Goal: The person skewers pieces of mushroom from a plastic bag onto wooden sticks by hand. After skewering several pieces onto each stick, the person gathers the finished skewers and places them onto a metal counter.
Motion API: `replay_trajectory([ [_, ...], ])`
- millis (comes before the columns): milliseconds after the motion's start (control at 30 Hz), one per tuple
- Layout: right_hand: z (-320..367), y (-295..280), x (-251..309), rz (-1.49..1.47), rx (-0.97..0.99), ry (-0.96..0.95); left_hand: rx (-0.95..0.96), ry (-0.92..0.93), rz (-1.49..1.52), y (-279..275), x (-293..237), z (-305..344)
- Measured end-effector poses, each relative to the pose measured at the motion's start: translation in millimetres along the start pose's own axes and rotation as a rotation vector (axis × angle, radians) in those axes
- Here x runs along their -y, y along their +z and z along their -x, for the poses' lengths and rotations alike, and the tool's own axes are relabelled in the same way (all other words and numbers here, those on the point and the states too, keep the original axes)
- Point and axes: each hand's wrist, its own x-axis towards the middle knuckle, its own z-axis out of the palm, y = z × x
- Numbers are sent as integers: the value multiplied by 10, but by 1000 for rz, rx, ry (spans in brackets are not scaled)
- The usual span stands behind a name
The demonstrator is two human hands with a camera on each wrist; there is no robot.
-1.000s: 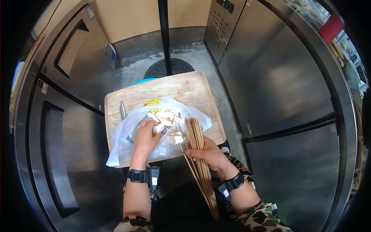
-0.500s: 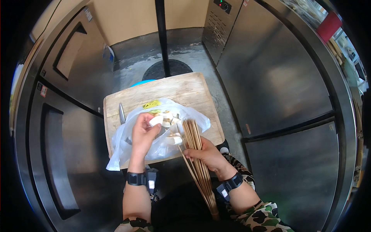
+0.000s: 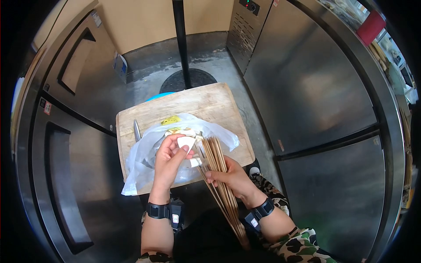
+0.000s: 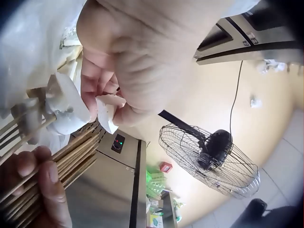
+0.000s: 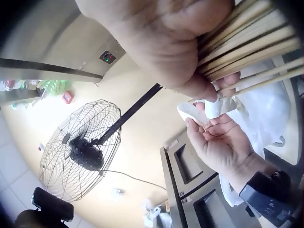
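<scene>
My left hand (image 3: 165, 164) pinches a white, wedge-shaped slice of food (image 3: 187, 142) between thumb and fingers, above an opened plastic bag (image 3: 147, 153). In my right hand (image 3: 237, 179) is a thick bundle of bamboo skewers (image 3: 215, 151), tips pointing away from me. A white chunk (image 4: 66, 107) is threaded near the tips of skewers set apart from the bundle; the left wrist view shows it beside the pinched slice. More pale cut pieces (image 3: 187, 132), some dark-edged, lie in the bag, partly hidden behind my left hand.
Under the bag is a wooden cutting board (image 3: 199, 98), with a knife (image 3: 137, 130) at its left edge. Steel cabinets (image 3: 315, 87) flank me on both sides. A black stand pole (image 3: 180, 44) rises beyond the board; a wire-caged fan (image 5: 85, 147) appears in the wrist views.
My left hand has lifted a white slice out of the pile in the bag and brought it right, close to the skewer tips. My right hand keeps its grip on the skewers.
</scene>
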Motion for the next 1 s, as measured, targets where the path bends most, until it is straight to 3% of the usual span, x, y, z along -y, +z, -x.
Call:
replay_trajectory([
  [533,-5,21,31,43,22,42,-7,2,84,111,70,31],
  [733,-6,5,21,60,24,45,-25,123,116,136,79,52],
  [1000,23,-39,29,76,36,35,24,160,-81,149,32,86],
])
